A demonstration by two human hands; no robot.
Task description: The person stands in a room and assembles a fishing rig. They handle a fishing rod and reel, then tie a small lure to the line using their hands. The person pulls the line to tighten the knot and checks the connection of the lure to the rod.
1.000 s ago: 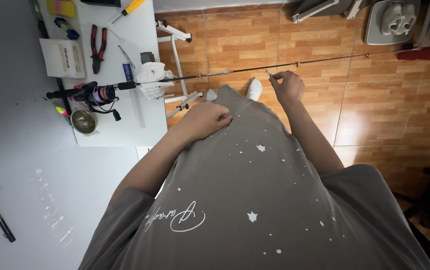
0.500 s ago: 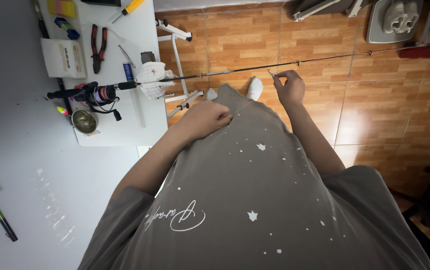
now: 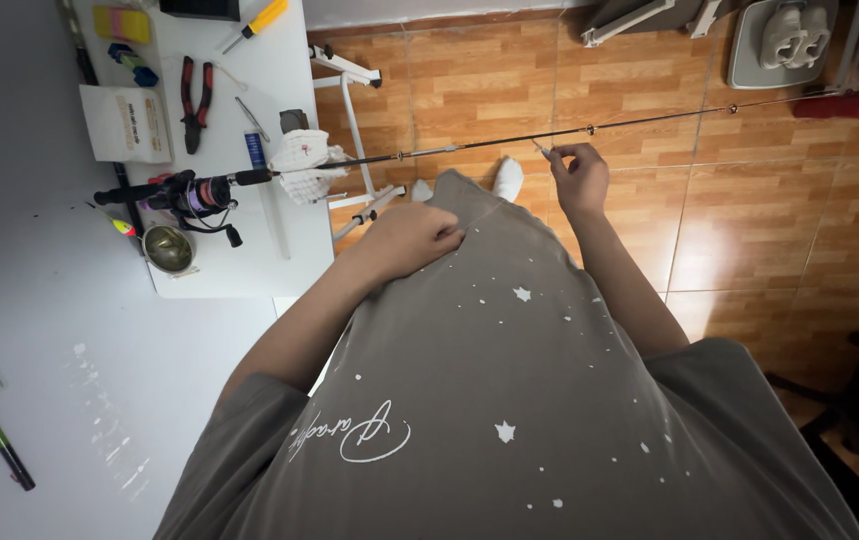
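Fingertips of right hand (image 3: 579, 178) pinch fishing rod (image 3: 509, 142).

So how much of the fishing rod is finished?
Done: the reel sits mounted on the fishing rod, which lies across the white table. In hand: the right hand pinches something small and thin beside a rod guide; the line itself is too thin to see. The left hand rests on the shirt. Left: the guides further toward the tip.

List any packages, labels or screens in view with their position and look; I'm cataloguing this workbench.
White box: flat, rectangular, printed face, on the white table left of the red-handled pliers.
Small blue tube: slim, labelled, beside the fishing rod handle.
No screens visible.
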